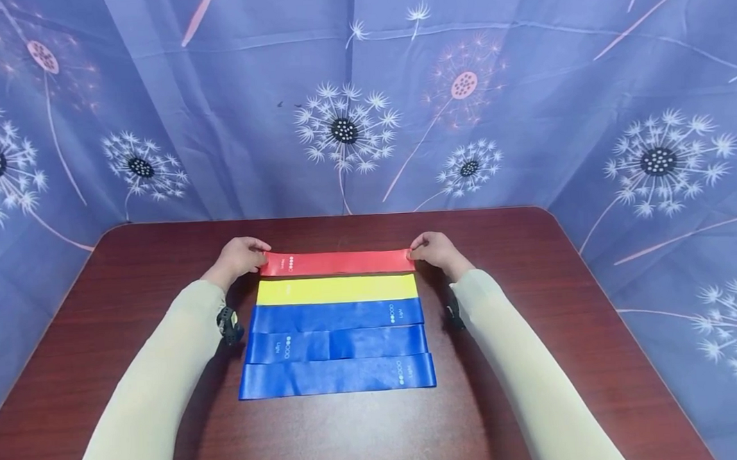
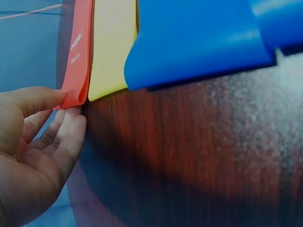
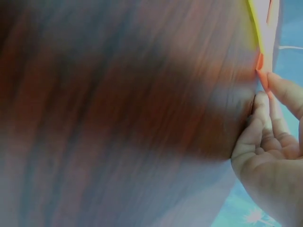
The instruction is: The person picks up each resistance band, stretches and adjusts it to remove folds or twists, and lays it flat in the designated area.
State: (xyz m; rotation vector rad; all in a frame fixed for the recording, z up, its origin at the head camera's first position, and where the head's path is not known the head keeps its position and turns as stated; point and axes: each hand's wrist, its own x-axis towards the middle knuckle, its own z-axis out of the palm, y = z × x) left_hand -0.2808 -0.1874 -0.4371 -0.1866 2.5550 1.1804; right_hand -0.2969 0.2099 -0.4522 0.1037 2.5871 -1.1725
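A red resistance band (image 1: 339, 262) marked "Heavy" stretches flat between both hands at the far side of a row of bands. My left hand (image 1: 241, 256) pinches its left end; in the left wrist view the thumb lies on top of the folded loop (image 2: 75, 92) with fingers beneath. At the right end, my right hand (image 1: 437, 250) pinches the band between thumb and fingers. Just nearer lies a yellow resistance band (image 1: 337, 290). Below it come three blue resistance bands marked "Light": the upper (image 1: 335, 316), the middle (image 1: 374, 342) and the lower (image 1: 332, 377), their long edges close together.
The bands lie on a dark red wood-grain table (image 1: 367, 438) with rounded far corners. A blue curtain (image 1: 244, 125) printed with dandelions surrounds the table's back and sides. A dark wrist strap (image 1: 228, 325) sits on the left sleeve.
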